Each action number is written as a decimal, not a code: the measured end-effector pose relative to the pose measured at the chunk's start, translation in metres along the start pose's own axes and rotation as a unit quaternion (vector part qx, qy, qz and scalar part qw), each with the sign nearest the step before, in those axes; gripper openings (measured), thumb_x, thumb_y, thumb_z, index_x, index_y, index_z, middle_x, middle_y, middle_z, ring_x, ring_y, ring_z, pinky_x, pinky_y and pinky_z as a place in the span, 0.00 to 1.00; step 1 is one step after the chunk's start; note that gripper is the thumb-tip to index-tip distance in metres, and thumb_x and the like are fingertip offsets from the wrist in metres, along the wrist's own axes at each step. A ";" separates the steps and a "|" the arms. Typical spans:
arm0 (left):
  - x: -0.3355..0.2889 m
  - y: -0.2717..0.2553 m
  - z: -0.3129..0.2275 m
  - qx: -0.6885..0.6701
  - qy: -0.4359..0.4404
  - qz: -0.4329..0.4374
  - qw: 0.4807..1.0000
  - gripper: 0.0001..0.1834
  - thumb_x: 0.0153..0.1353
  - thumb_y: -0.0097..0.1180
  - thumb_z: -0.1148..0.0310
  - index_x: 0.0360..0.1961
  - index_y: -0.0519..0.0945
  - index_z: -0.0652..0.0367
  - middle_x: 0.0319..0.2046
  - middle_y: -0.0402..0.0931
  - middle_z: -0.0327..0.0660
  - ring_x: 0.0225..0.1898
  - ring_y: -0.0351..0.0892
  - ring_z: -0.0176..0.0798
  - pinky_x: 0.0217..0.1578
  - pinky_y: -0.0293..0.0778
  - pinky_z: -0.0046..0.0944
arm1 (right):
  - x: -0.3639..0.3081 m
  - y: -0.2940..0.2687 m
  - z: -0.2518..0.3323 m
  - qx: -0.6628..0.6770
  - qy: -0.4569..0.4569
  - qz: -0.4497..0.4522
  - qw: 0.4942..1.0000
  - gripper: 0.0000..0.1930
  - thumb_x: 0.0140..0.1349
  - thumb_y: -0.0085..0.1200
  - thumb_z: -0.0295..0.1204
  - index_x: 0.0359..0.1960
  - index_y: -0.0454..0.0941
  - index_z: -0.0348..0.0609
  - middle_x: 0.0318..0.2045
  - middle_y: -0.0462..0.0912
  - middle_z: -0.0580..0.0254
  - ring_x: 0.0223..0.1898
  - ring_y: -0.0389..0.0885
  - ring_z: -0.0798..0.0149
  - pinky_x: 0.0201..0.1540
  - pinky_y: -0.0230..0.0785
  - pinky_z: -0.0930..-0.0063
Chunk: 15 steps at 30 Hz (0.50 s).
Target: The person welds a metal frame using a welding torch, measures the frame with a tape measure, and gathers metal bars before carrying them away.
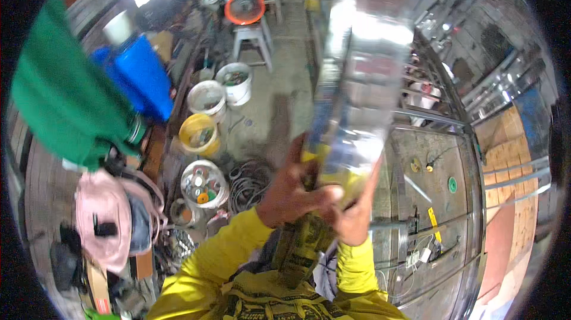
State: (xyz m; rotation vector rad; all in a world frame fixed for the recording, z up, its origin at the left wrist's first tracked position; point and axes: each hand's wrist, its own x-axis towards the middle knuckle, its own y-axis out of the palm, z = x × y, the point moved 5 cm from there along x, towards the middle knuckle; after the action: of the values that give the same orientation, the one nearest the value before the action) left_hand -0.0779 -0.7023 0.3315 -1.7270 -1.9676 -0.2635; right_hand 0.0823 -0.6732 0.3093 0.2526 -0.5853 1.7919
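A long, wide, shiny metal box-section profile (pixel 372 70) rises in front of me, tilted slightly right and smeared by motion. Its lower end rests between my two hands and mirrors the yellow of my sleeves. On its left side, my left hand (pixel 291 192) is closed around the lower edge, thumb across the front. From below and the right, my right hand (pixel 355 216) grips the same end, its fingers along the right side. The far end reaches the top of the picture, and the fingers behind the metal are hidden.
Several buckets, including a yellow bucket (pixel 199 134), line the left side near a coiled cable (pixel 248 186). An orange fan (pixel 244 5) sits on a stool (pixel 253 43) ahead. At right stands a metal frame (pixel 476 201); a pink backpack (pixel 104 219) lies left.
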 end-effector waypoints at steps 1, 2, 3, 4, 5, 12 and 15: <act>0.006 0.005 0.028 -0.294 -0.183 -0.048 0.937 0.56 0.52 0.76 0.57 0.73 0.52 0.62 0.60 0.71 0.48 0.59 0.74 0.43 0.59 0.73 0.45 | 0.021 0.007 -0.018 -0.019 0.004 -0.023 1.000 0.62 0.48 0.71 0.48 0.77 0.44 0.28 0.76 0.51 0.39 0.77 0.52 0.45 0.78 0.42 0.55; 0.021 -0.007 0.048 -0.247 -0.183 -0.062 0.950 0.56 0.50 0.77 0.58 0.72 0.53 0.61 0.59 0.72 0.46 0.59 0.75 0.42 0.59 0.74 0.45 | 0.047 0.022 -0.026 -0.027 -0.047 0.008 0.999 0.62 0.48 0.72 0.44 0.77 0.43 0.28 0.76 0.51 0.38 0.77 0.51 0.45 0.78 0.42 0.55; 0.033 -0.028 0.074 -0.196 -0.179 -0.079 0.961 0.55 0.49 0.77 0.60 0.72 0.54 0.60 0.59 0.73 0.45 0.59 0.75 0.42 0.58 0.75 0.46 | 0.072 0.041 -0.032 -0.033 -0.098 0.043 0.994 0.62 0.48 0.73 0.40 0.77 0.41 0.28 0.76 0.52 0.37 0.77 0.50 0.44 0.78 0.42 0.55; 0.039 -0.044 0.120 -0.242 -0.199 -0.077 0.947 0.54 0.47 0.77 0.62 0.71 0.55 0.60 0.58 0.73 0.43 0.58 0.76 0.42 0.58 0.75 0.44 | 0.096 0.057 -0.042 -0.044 -0.147 0.077 0.985 0.62 0.48 0.74 0.35 0.77 0.40 0.29 0.76 0.52 0.37 0.78 0.49 0.43 0.78 0.42 0.55; 0.068 -0.049 0.119 -0.248 -0.187 -0.125 0.942 0.52 0.46 0.76 0.64 0.69 0.57 0.60 0.58 0.73 0.43 0.56 0.77 0.42 0.57 0.75 0.43 | 0.119 0.071 -0.074 0.067 -0.059 0.111 0.990 0.63 0.48 0.76 0.33 0.78 0.39 0.32 0.75 0.54 0.40 0.77 0.52 0.48 0.77 0.45 0.55; 0.210 -0.179 0.347 -0.266 -0.112 -0.258 0.922 0.54 0.52 0.71 0.51 0.72 0.55 0.66 0.61 0.72 0.48 0.60 0.76 0.48 0.59 0.75 0.46 | 0.357 0.152 -0.170 0.060 -0.050 0.177 0.981 0.63 0.49 0.74 0.45 0.79 0.42 0.44 0.68 0.60 0.36 0.62 0.69 0.32 0.62 0.69 0.48; 0.335 -0.184 0.325 -0.204 -0.135 -0.246 0.938 0.56 0.48 0.76 0.47 0.70 0.60 0.66 0.62 0.72 0.50 0.60 0.76 0.49 0.59 0.76 0.47 | 0.463 0.172 -0.194 0.034 -0.050 0.198 0.978 0.63 0.47 0.75 0.46 0.79 0.44 0.48 0.62 0.65 0.38 0.59 0.73 0.32 0.56 0.73 0.47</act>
State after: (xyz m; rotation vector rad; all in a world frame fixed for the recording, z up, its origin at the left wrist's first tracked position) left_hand -0.3571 -0.2928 0.2506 -1.5303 -2.6919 -0.6808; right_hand -0.1956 -0.2211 0.3117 0.2877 -0.6813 2.1958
